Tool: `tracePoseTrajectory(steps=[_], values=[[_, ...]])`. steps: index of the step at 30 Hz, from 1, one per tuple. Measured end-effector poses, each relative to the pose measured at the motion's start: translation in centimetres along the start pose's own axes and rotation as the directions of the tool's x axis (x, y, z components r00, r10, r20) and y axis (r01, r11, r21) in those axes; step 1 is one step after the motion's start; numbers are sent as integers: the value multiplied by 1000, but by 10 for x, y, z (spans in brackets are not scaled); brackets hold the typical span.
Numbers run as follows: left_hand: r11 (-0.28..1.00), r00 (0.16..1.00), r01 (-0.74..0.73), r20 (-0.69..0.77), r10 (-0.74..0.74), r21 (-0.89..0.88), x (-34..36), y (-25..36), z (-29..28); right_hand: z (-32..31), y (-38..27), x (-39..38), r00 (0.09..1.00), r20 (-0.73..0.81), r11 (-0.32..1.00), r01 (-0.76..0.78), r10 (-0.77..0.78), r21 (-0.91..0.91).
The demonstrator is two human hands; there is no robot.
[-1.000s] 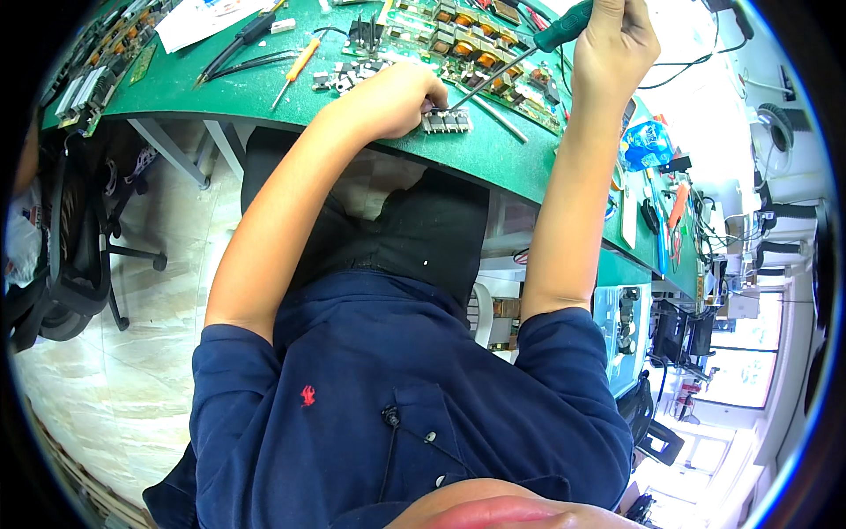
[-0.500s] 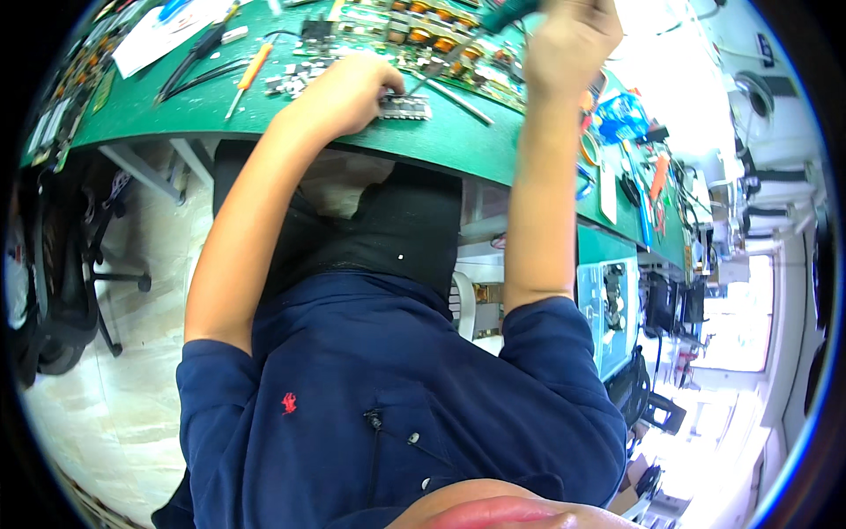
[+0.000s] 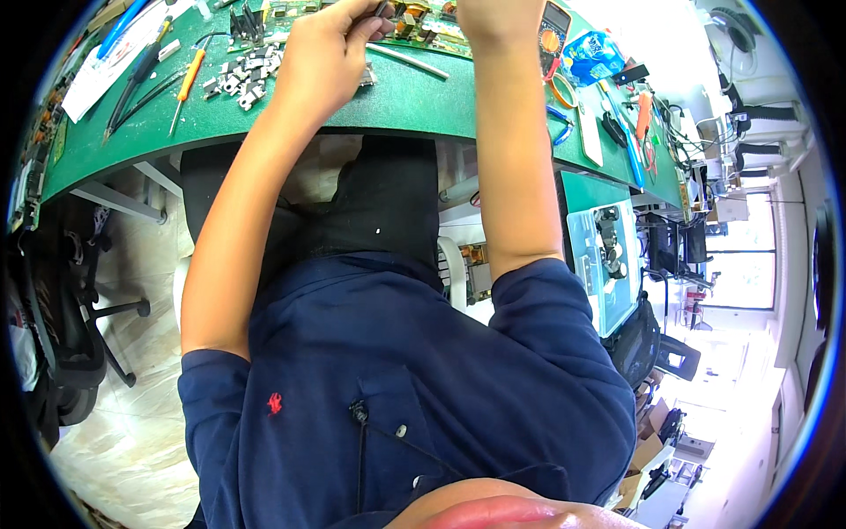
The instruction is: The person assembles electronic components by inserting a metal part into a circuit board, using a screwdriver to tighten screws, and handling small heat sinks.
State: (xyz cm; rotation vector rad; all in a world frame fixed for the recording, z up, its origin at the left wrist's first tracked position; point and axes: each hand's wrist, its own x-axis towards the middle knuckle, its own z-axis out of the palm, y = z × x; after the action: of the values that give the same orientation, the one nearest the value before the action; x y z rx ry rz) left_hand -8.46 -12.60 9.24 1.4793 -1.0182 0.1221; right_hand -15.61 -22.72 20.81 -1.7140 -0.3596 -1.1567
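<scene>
My left hand is raised over the green bench near the top edge, thumb and fingers pinched on a small dark thing that I cannot make out. Partly behind it lies a strip of components, beside a thin metal rod. My right hand is cut off at the top edge, its fingers and anything in them out of view, in front of populated circuit boards. Left of my left hand lie a pile of small black-and-silver components and an orange-handled screwdriver.
A soldering iron and paper sheet lie at left. A multimeter, blue packet, hand tools and cables occupy the right. A translucent box sits on the lower right surface. An office chair stands at left.
Both hands have moved up toward the top edge as the view shifted. My left hand has lifted from beside the component strip. The green screwdriver in my right hand has left view.
</scene>
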Motion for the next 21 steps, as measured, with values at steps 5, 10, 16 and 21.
tracePoseTrajectory(steps=[5,10,16,21], values=[[988,999,22,28,-18,-153,7,14,-3,0,18,-39,968,-89,942,-251,236,-225],[995,1000,28,1,-28,-91,7,9,0,-1,36,-53,932,-173,948,-315,317,40],[999,992,44,-121,-44,-1,12,6,2,0,55,-58,954,-105,958,-269,280,102],[998,997,-46,-60,49,52,5,-9,-2,5,43,-59,949,-125,957,-291,289,-1]])
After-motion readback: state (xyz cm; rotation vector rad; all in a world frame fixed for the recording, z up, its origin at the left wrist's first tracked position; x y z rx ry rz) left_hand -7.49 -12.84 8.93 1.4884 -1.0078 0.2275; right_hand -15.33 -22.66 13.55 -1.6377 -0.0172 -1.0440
